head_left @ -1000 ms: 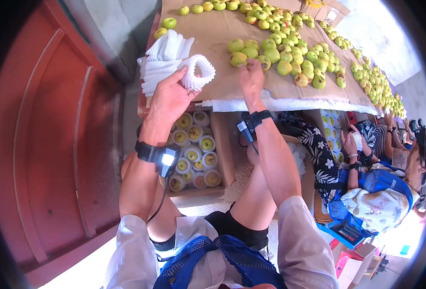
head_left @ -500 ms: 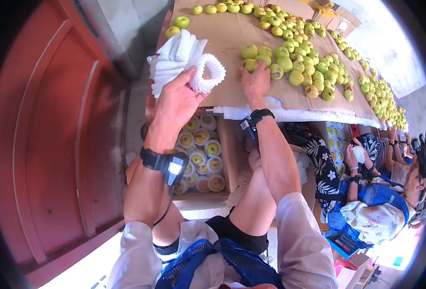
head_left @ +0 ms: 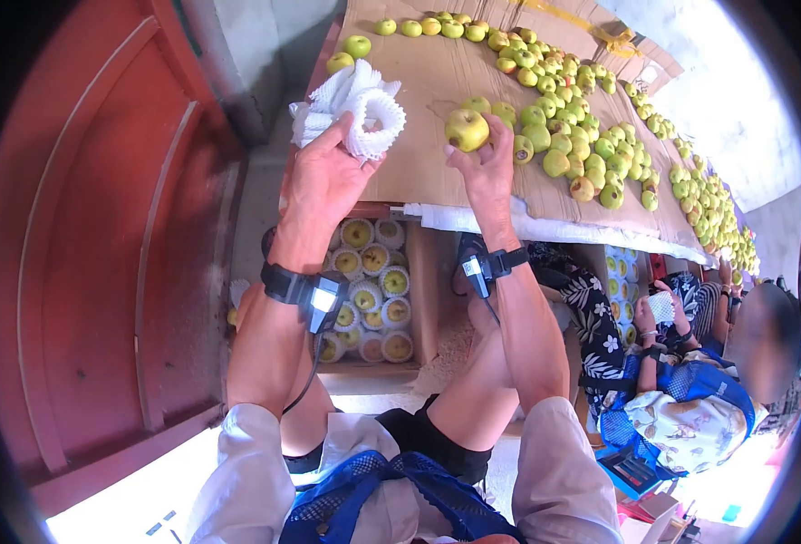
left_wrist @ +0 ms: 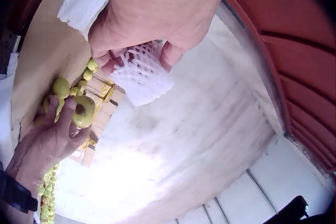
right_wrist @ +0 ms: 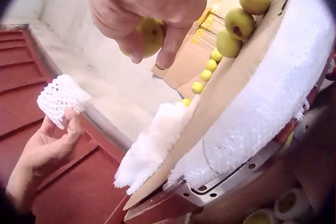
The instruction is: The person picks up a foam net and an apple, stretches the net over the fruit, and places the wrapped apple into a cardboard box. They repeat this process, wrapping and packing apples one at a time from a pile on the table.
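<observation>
By the tabletop's (head_left: 419, 177) left edge, the left hand (head_left: 323, 181) pinches a white foam net sleeve (head_left: 375, 122) open, its grip closed on the rim, just above a stack of spare sleeves (head_left: 332, 95). To its right, near the front edge, the right hand (head_left: 487, 172) grips a yellow-green apple (head_left: 467, 129), lifted off the cardboard. Loose apples (head_left: 564, 136) spread beyond.

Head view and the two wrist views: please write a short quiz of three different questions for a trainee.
1. True or false: the right hand holds an apple lifted off the cardboard.
2. What do the left hand fingers pinch? A) a knife B) a white foam net C) a box lid
3. Fill in: the carton below the table holds apples wrapped in ____.

Key: 1 true; 2 B; 3 foam nets.
</observation>
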Demonstrator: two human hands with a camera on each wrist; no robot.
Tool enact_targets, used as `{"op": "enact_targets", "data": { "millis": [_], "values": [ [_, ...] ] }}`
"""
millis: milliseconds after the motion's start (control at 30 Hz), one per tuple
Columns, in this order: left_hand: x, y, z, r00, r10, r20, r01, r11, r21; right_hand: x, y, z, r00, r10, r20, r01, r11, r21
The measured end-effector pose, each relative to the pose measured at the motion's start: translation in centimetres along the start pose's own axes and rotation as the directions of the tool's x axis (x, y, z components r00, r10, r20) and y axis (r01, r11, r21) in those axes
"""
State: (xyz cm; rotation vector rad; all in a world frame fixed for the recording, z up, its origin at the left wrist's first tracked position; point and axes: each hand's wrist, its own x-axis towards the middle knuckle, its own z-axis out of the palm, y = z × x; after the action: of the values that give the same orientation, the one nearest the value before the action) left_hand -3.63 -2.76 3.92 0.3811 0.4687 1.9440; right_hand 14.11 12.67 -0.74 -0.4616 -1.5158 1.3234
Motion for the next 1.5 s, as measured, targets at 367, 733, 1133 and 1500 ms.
{"op": "enact_targets", "data": {
  "millis": [367, 733, 1133, 1500],
  "values": [
    [0.4, -0.1, 0.1, 1.000, 0.029, 0.007, -0.029, 0.999, -0.013, -0.7, -2.6, 1.3, 0.997, -0.083, 0.006, 0.082, 0.996, 0.034],
    [0.4, -0.4, 0.6, 0.998, 0.036, 0.054, -0.037, 0.999, 0.010, -0.5, -3.1, -1.1, 0.826, 0.505, 0.250, -0.562, 0.708, 0.429],
    [0.6, -0.9, 0.9, 0.996, 0.057, 0.073, -0.061, 0.997, 0.041, -1.0, 3.1, -1.8, 0.977, 0.196, 0.079, -0.093, 0.734, -0.672],
    [1.0, -1.2, 0.7, 0.999, 0.037, 0.037, -0.038, 0.999, 0.031, -2.5, 1.7, 0.4, 0.965, 0.206, 0.160, 0.012, 0.579, -0.815]
  ]
}}
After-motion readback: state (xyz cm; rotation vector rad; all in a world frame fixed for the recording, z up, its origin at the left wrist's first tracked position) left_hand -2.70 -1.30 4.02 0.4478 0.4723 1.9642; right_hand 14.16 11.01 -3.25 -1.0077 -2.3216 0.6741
